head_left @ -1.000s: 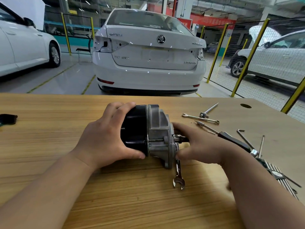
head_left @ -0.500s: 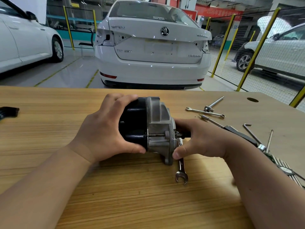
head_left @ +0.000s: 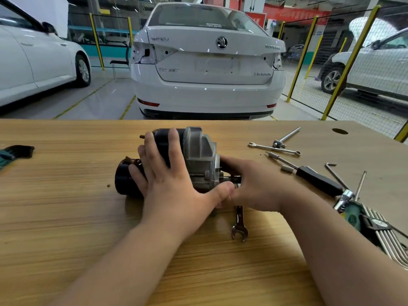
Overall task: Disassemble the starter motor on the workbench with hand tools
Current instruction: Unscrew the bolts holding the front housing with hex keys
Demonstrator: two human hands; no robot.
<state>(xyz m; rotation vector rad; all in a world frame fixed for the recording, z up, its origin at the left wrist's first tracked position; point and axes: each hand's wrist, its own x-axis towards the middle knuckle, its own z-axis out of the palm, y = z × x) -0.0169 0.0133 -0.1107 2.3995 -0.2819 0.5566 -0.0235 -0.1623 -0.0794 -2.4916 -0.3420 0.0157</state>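
A white car (head_left: 207,62) stands far beyond the fingers (head_left: 154,157). A second car (head_left: 33,60) is off to their left, and yellow fence posts (head_left: 351,60) to their right.

Not much legible here. The white sedan (head_left: 207,89) has SUPERB lettering (head_left: 272,47) on the right of its boot lid, with the Skoda winged-arrow badge (head_left: 221,42) in the middle. The left-side lettering (head_left: 160,39) is too blurry to read. Same goes for the characters on the red banner (head_left: 295,13).
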